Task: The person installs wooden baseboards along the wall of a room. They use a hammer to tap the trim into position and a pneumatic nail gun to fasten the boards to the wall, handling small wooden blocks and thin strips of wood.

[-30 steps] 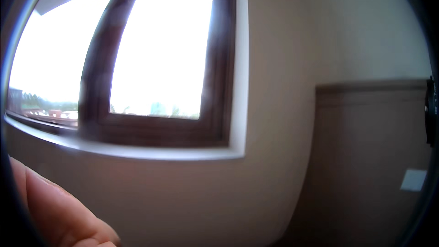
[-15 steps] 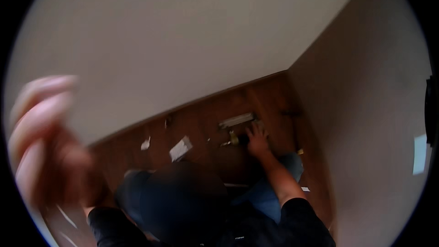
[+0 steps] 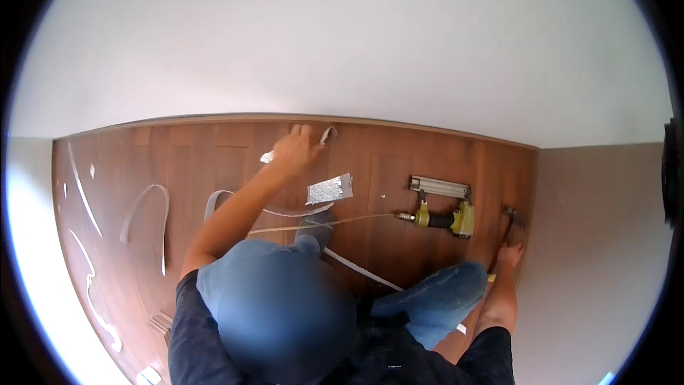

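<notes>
My left hand [image 3: 296,148] reaches down to the floor by the foot of the white wall, its fingers apart and pointing at the thin wooden trim [image 3: 249,116]. Its thumb is hard to see. A curled pale strip [image 3: 328,135] lies just right of it, and a silvery scrap [image 3: 267,157] to its left. On the far right, my right hand [image 3: 509,254] is closed round the handle of a hammer [image 3: 514,219], whose head lies close to the side wall. Between the hands, a green and black nail gun [image 3: 443,219] rests on its side with a hose attached.
The yellowish air hose [image 3: 356,219] runs left from the nail gun past my foot. A silvery packet [image 3: 330,190] lies ahead of my knees. Several white peeled strips [image 3: 166,228] are scattered over the wooden floor at left, with thin wood pieces [image 3: 161,323] near my left sleeve.
My left hand has dropped from high at the left to the floor by the wall. The right hand has left the nail gun and taken hold of the hammer. The view has turned.
</notes>
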A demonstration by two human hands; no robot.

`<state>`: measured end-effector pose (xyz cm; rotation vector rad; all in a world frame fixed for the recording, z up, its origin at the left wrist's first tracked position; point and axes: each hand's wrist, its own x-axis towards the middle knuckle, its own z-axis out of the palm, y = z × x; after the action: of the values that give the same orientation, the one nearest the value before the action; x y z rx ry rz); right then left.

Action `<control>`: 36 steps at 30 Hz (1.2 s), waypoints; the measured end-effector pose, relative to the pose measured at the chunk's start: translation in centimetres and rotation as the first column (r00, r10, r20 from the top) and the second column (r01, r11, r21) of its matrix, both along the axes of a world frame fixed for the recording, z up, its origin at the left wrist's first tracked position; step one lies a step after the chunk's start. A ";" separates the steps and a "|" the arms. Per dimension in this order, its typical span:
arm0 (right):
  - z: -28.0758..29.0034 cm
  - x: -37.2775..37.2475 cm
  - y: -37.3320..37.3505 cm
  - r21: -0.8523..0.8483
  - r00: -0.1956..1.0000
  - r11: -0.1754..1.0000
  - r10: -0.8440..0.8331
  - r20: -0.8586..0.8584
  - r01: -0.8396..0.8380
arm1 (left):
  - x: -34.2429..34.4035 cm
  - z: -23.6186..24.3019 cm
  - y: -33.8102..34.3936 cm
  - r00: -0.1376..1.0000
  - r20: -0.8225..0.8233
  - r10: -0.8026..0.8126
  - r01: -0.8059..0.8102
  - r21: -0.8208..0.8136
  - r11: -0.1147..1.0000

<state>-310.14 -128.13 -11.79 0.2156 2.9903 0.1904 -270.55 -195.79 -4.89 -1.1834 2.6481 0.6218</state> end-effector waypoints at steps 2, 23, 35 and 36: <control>-3.3 1.1 -0.2 -0.084 0.997 0.996 0.014 0.080 -0.007 | -0.2 -0.4 0.4 0.996 -0.053 -0.068 0.069 0.029 0.997; -2.7 -0.6 -7.2 0.082 0.932 0.994 -0.097 0.350 0.073 | 8.3 -14.3 -11.4 0.098 -0.260 0.961 -0.541 0.796 0.270; -10.5 -3.0 3.3 0.319 0.955 0.931 0.086 0.284 -0.179 | 7.6 -13.0 -16.3 0.108 -0.411 0.905 -0.504 0.762 0.406; -11.7 -0.1 -0.1 0.242 0.947 0.966 0.007 0.320 -0.089 | 9.7 -11.7 -16.5 0.130 -0.411 0.902 -0.549 0.728 0.410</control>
<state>-310.27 -128.19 -23.45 0.1225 2.6449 0.5597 -260.90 -212.26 -16.60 -2.5546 1.7838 2.2369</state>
